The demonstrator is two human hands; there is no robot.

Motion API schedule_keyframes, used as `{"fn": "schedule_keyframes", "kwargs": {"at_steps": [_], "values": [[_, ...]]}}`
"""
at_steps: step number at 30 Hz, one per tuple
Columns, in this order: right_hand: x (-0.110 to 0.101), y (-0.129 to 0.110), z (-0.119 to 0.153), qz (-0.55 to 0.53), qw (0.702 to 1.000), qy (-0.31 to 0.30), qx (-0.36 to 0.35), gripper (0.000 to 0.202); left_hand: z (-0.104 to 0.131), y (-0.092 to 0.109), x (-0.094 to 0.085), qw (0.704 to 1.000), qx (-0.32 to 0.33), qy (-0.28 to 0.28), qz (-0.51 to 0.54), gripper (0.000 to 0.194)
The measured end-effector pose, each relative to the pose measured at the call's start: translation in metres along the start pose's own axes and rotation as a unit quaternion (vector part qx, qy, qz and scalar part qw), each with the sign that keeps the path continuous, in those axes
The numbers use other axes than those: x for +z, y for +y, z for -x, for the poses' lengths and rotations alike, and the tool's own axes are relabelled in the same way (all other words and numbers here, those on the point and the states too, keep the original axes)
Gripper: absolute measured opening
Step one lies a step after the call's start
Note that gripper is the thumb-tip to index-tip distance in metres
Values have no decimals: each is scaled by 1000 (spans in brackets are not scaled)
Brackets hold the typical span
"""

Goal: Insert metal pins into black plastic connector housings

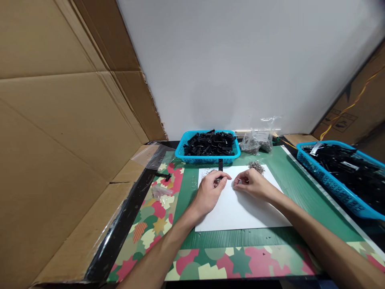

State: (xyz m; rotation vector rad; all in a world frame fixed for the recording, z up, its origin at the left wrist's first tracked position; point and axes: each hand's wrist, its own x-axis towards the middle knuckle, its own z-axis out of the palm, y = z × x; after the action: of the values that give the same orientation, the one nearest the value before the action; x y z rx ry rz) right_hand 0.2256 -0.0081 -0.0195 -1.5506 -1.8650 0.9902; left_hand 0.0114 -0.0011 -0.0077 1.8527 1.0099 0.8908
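My left hand [211, 190] is closed on a narrow black plastic part [220, 165], which sticks up past the fingers toward the blue basket. Just to its right, my right hand [251, 182] has its thumb and fingertips pinched together over the white sheet [240, 216]. Whatever the pinch holds is too small to make out. A heap of small metal pieces [256, 166] lies behind my right hand at the sheet's far edge. More small metal pieces [205, 172] lie beside my left hand, partly hidden by it.
A blue basket [207, 159] full of black parts stands at the back. Another blue basket [339, 182] of black parts is at the right. Plastic bags [255, 142] stand by the wall. A black part [163, 176] and a small bag [161, 191] lie left. Cardboard [75, 120] rises at left.
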Motion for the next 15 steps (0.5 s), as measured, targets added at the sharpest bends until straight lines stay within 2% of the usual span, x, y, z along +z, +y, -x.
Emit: {"fn": "schedule_keyframes", "kwargs": {"at_steps": [7,15], "values": [[-9,-11,7,-142,989,31,-40,26,2,2,0,999,15,-24,-26,23],[-2,-17,11,-190,980,27,-47,31,3,4,-1,999,16,-18,-37,19]]}}
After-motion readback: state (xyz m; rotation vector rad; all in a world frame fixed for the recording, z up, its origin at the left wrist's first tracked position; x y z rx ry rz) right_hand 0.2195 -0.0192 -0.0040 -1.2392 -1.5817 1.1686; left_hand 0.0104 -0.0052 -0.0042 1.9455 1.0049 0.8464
